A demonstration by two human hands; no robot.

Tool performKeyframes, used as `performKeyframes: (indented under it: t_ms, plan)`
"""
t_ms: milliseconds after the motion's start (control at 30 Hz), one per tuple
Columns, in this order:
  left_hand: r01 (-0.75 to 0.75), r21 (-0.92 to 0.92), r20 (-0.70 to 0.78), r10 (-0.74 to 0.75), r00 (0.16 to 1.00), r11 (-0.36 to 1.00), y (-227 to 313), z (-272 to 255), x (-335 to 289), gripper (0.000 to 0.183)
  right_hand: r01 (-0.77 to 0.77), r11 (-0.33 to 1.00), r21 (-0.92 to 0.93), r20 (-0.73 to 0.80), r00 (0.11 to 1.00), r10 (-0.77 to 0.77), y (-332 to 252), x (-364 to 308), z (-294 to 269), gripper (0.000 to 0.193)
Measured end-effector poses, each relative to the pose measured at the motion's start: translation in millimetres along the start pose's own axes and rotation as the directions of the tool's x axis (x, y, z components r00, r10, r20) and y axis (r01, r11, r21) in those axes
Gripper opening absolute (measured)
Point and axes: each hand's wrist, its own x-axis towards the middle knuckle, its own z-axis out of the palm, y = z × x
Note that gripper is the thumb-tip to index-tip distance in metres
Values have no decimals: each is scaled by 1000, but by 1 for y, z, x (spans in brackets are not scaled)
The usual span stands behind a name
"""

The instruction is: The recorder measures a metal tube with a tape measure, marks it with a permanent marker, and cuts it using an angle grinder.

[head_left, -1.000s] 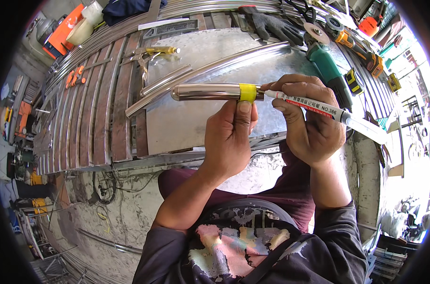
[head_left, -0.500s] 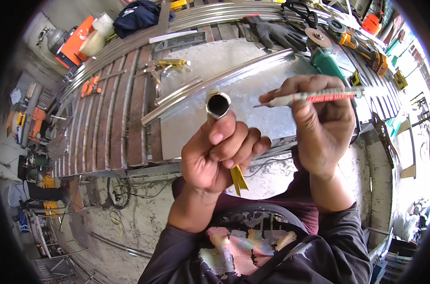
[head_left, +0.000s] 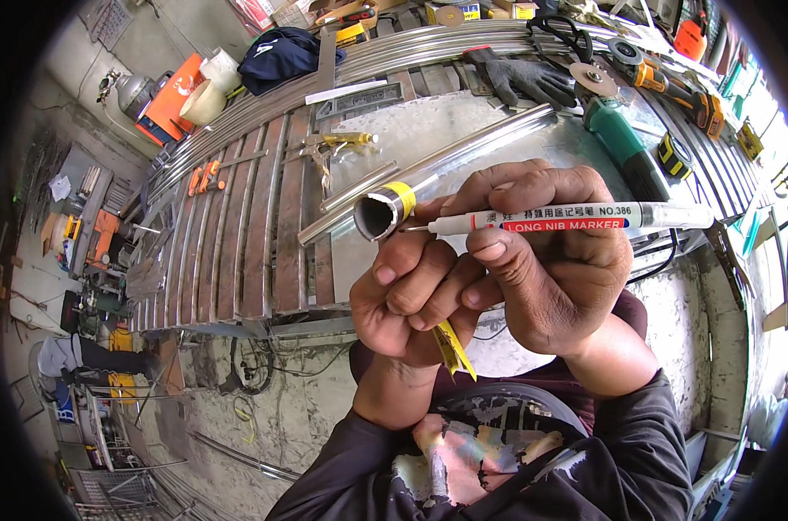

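Note:
My left hand (head_left: pixel 416 291) is closed around a short round metal tube (head_left: pixel 375 219), whose dark open end faces me. A yellow measuring strip (head_left: pixel 403 196) bends over the tube near that end, and its loose tail hangs below my left fingers. In my right hand (head_left: pixel 559 291) a white and red marker pen (head_left: pixel 554 220) is pinched almost level. Its thin nib points left and is at or very near the tube's rim; I cannot tell whether it touches. My two hands are close together above the workbench.
On the slatted bench (head_left: pixel 253 226) lie a metal sheet (head_left: pixel 429 122), a long shiny pipe (head_left: pixel 489 137), a brass-coloured clamp tool (head_left: pixel 351 139) and an orange-handled tool (head_left: pixel 205 177). A green angle grinder (head_left: pixel 624 143), tape measure (head_left: pixel 674 156) and grey glove (head_left: pixel 533 80) sit farther right.
The marker has moved left from beside the tube to its rim, bringing my right hand against my left. The tube has tilted, showing the yellow strip over it. The view has shifted slightly.

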Motion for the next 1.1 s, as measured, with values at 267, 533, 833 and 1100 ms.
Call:
performKeyframes:
  t_ms: [267, 533, 833, 1100]
  plan:
    - [-8, -27, 7, 8, 1000, 1000, -1, -2, -1, 17, -22, 997, -77, -10, 1000, 22, -5, 0, 1, 24]
    - [2, 16, 6, -2, 1000, 1000, -3, 2, 3, 22, 67, 992, -104, -27, 997, -71, -4, 1, 2, 27]
    - [29, 49, 2, -29, 1000, 998, -3, 2, 4, 10, 25, 1000, -13, -81, 996, -26, -6, 0, 6, 27]
    - [17, 21, -69, -16, 997, 1000, -6, 6, 5, 23, -27, 999, 38, -71, 997, 30, -7, -1, 5, 25]
